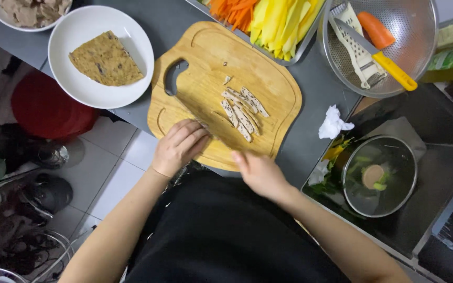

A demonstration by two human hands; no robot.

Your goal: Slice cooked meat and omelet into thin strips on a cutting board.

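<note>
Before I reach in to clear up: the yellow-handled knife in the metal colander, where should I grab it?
Take the knife by its yellow handle, coming from the lower right. The handle end pokes over the colander rim there, free of the grater and carrot, while the blade points up-left, across the grater.

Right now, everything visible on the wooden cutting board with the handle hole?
The light wooden cutting board is rounded, with a groove along its rim and a teardrop handle hole at its upper left. It lies flat on the grey counter, its near edge reaching the counter's edge. Pale speckled strips lie at its middle. The left hand rests on its near edge; the right hand hovers by that edge, contact unclear.
</note>
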